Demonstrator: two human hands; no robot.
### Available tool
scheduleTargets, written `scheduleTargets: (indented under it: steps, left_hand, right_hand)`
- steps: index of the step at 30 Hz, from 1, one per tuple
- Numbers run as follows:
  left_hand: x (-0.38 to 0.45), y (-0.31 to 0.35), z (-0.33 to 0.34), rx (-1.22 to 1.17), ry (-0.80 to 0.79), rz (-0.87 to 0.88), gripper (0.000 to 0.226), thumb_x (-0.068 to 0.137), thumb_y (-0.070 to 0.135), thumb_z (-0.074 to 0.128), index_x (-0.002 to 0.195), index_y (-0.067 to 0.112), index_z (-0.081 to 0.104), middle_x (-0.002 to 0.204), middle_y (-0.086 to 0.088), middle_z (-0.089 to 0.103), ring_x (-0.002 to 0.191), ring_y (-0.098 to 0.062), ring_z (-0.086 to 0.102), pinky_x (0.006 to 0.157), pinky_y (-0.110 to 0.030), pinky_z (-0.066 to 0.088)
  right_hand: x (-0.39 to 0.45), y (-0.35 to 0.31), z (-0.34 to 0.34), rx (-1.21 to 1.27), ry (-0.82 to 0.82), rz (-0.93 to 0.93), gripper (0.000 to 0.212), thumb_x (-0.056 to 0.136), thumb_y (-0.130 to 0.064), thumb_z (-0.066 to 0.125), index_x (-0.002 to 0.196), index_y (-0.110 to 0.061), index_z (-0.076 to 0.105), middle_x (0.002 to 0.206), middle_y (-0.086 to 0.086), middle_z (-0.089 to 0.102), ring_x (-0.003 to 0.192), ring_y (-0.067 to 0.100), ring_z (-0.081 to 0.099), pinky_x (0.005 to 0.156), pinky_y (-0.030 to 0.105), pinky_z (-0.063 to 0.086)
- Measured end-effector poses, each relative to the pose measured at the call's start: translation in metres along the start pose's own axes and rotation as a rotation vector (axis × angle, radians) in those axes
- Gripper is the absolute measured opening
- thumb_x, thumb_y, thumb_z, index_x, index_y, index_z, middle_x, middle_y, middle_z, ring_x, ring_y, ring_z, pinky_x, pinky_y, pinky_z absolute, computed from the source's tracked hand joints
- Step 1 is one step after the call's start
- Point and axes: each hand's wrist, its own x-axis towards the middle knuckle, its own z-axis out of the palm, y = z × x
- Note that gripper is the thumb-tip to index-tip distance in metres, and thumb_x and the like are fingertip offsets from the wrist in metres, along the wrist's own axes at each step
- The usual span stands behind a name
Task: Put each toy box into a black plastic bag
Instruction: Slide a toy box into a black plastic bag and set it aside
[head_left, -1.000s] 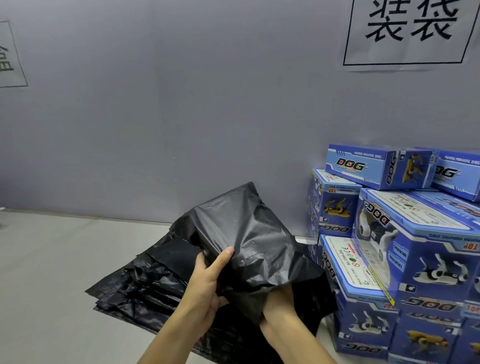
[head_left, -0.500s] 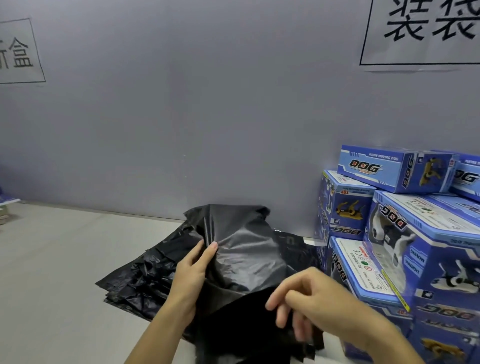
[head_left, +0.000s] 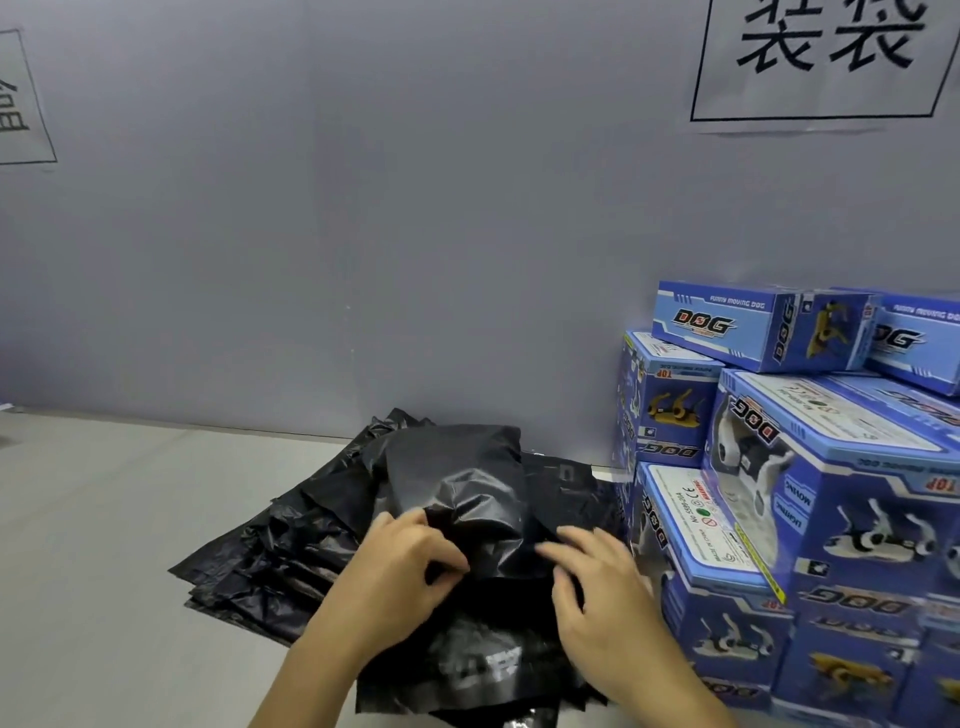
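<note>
Both my hands on a filled black bag, lower centre, on a pale grey surface.

Left hand (head_left: 400, 561) has fingers curled, pinching the black bag (head_left: 462, 488) at its near edge; right hand (head_left: 597, 577) lies on the same bag with fingers bent down onto the plastic, can't tell if it actually pinches. The bag bulges, sitting on a flat pile of black bags (head_left: 270, 566) that spreads to lower left. Stack of blue toy boxes (head_left: 810, 499) fills the lower right, just beside the pile, printed "DOG", some lying upside down. Surface (head_left: 104, 519) meets a plain grey-violet wall (head_left: 363, 234) behind the pile. White paper sign (head_left: 826, 62) with black characters at upper right of the wall, second sign (head_left: 21, 98) cut off at upper left.
</note>
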Motion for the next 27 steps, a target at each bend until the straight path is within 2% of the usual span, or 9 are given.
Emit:
scheduleTargets:
  steps: [2, 3, 6, 9, 13, 17, 20, 24, 27]
  left_hand:
    - [-0.002, -0.004, 0.002, 0.057, -0.089, -0.065, 0.023, 0.095, 0.031, 0.063, 0.113, 0.041, 0.071, 0.098, 0.023, 0.055, 0.098, -0.007, 0.049, 0.088, -0.015, 0.036]
    - [-0.003, -0.007, 0.002, 0.046, -0.108, -0.085, 0.026, 0.096, 0.028, 0.062, 0.117, 0.040, 0.070, 0.102, 0.024, 0.058, 0.104, -0.006, 0.052, 0.091, -0.014, 0.038]
    - [-0.003, -0.014, 0.000, -0.004, -0.179, -0.109, 0.028, 0.096, 0.023, 0.060, 0.120, 0.036, 0.069, 0.117, 0.023, 0.067, 0.115, -0.001, 0.055, 0.101, -0.023, 0.045]
    - [-0.003, -0.019, -0.007, -0.070, -0.215, -0.146, 0.027, 0.098, 0.021, 0.057, 0.116, 0.035, 0.071, 0.112, 0.024, 0.068, 0.107, 0.004, 0.059, 0.097, -0.020, 0.047]
    - [-0.005, -0.026, -0.018, -0.196, -0.218, -0.234, 0.035, 0.099, 0.009, 0.050, 0.099, 0.032, 0.076, 0.096, 0.018, 0.071, 0.081, 0.004, 0.068, 0.078, -0.016, 0.054]
    - [-0.010, -0.035, -0.028, -0.362, -0.146, -0.274, 0.043, 0.097, -0.001, 0.049, 0.081, 0.031, 0.074, 0.087, 0.011, 0.074, 0.073, -0.005, 0.073, 0.076, -0.034, 0.059]
    - [-0.014, -0.045, -0.033, -0.432, -0.129, -0.313, 0.048, 0.095, -0.007, 0.046, 0.074, 0.024, 0.076, 0.085, 0.007, 0.076, 0.079, -0.008, 0.074, 0.081, -0.050, 0.058]
    - [-0.015, -0.056, -0.035, -0.416, -0.219, -0.333, 0.060, 0.070, -0.021, 0.034, 0.058, 0.021, 0.075, 0.096, 0.021, 0.075, 0.100, -0.001, 0.068, 0.090, -0.038, 0.056]
    - [-0.017, -0.064, -0.034, -0.418, -0.286, -0.357, 0.066, 0.064, -0.027, 0.033, 0.064, 0.022, 0.078, 0.098, 0.026, 0.073, 0.111, 0.000, 0.064, 0.090, -0.024, 0.056]
  right_hand:
    - [-0.002, 0.006, 0.002, -0.038, -0.115, 0.038, 0.038, 0.103, -0.032, 0.040, 0.137, -0.038, 0.055, 0.144, -0.023, 0.044, 0.140, 0.007, 0.031, 0.115, 0.036, 0.030]
    - [-0.003, 0.008, 0.003, -0.031, -0.141, 0.034, 0.038, 0.102, -0.032, 0.041, 0.137, -0.035, 0.057, 0.142, -0.021, 0.047, 0.135, 0.007, 0.038, 0.113, 0.033, 0.035]
    - [-0.004, 0.009, 0.002, -0.001, -0.131, 0.024, 0.037, 0.102, -0.034, 0.042, 0.134, -0.033, 0.059, 0.134, -0.021, 0.053, 0.126, 0.005, 0.046, 0.108, 0.028, 0.040]
    - [-0.003, 0.009, 0.000, 0.035, -0.121, 0.054, 0.036, 0.101, -0.031, 0.041, 0.131, -0.031, 0.061, 0.130, -0.020, 0.056, 0.123, 0.003, 0.048, 0.105, 0.024, 0.041]
    - [-0.002, 0.012, -0.004, 0.060, -0.183, 0.157, 0.044, 0.098, -0.019, 0.035, 0.133, -0.031, 0.059, 0.136, -0.009, 0.054, 0.125, 0.009, 0.047, 0.106, 0.028, 0.042]
    - [-0.001, 0.014, -0.008, 0.055, -0.246, 0.192, 0.058, 0.091, -0.002, 0.031, 0.132, -0.033, 0.057, 0.133, -0.004, 0.047, 0.126, 0.014, 0.043, 0.106, 0.029, 0.039]
    - [-0.001, 0.015, -0.013, 0.071, -0.305, 0.181, 0.064, 0.089, 0.006, 0.035, 0.132, -0.036, 0.056, 0.126, -0.008, 0.041, 0.120, 0.012, 0.043, 0.092, 0.021, 0.036]
    - [-0.004, 0.016, -0.016, 0.040, -0.388, 0.138, 0.074, 0.085, 0.011, 0.042, 0.135, -0.042, 0.054, 0.118, -0.014, 0.034, 0.126, 0.010, 0.044, 0.093, 0.018, 0.037]
    - [-0.005, 0.015, -0.017, 0.023, -0.386, 0.047, 0.080, 0.085, 0.012, 0.047, 0.137, -0.049, 0.051, 0.116, -0.020, 0.036, 0.123, 0.007, 0.046, 0.093, 0.017, 0.042]
